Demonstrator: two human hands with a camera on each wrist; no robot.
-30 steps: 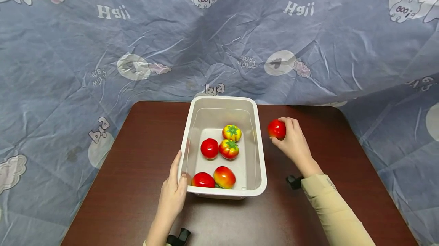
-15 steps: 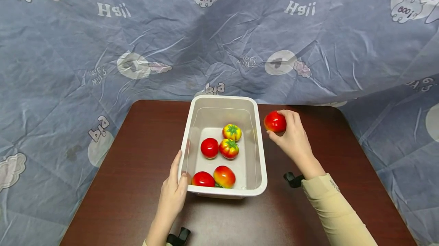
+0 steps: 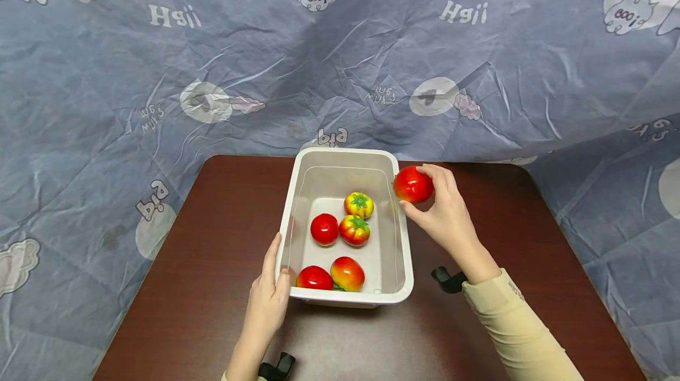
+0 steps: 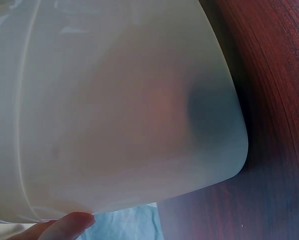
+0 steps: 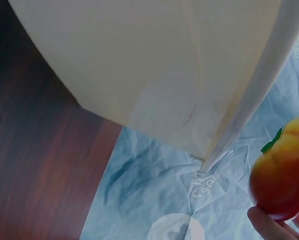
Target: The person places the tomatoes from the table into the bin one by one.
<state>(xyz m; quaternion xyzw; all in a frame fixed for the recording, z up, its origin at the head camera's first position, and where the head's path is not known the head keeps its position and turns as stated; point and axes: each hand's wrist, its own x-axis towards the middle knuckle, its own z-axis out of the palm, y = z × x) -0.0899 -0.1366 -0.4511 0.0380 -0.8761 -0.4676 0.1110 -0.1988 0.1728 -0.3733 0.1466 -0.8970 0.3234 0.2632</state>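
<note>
In the head view, my right hand (image 3: pixel 448 212) holds a red tomato (image 3: pixel 413 184) between thumb and fingers, at the right rim of a pale grey plastic bin (image 3: pixel 405 251). The right wrist view shows the tomato (image 5: pixel 282 172) with a yellow-orange top and a green leafy cap, above the fingertips. My left hand (image 3: pixel 268 301) grips the bin's front left corner, its thumb at the rim and its fingers along the outer side. Inside the bin lie a yellow tomato (image 3: pixel 359 205), a red-yellow tomato (image 3: pixel 354 231), a red tomato (image 3: pixel 324 230) and others near the front wall.
The bin stands on a dark brown wooden table (image 3: pixel 212 239). A blue-grey printed cloth (image 3: pixel 329 74) hangs behind the table and on both sides. Black straps (image 3: pixel 448 279) show at both wrists.
My right hand has lifted the tomato and carried it leftward, from beside the bin to its right rim. The left hand and the bin have stayed in place.
</note>
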